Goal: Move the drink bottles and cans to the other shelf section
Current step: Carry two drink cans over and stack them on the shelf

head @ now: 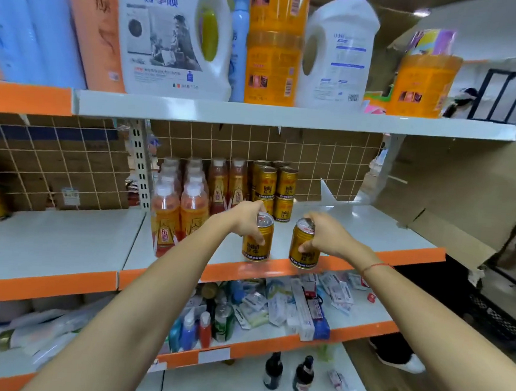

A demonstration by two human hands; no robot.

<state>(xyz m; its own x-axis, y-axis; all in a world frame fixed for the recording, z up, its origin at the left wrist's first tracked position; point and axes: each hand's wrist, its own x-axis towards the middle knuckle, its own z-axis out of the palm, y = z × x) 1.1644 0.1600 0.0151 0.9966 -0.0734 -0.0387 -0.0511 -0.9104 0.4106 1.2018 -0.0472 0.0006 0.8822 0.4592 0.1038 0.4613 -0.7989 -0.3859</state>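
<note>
Left hand [250,217] fingers clamp left can [257,241]; right hand [327,232] fingers clamp right can [305,244]. Both upright, shelf [370,230] front edge; empty left section [55,242] nearer left hand.

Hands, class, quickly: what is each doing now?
Left hand: fingers grip a gold metal drink can.
Right hand: fingers grip another gold drink can.

Mid-frame: two gold cans [257,239] in hand, about six gold cans stacked [277,190] behind, roughly ten orange drink bottles [189,196].
</note>
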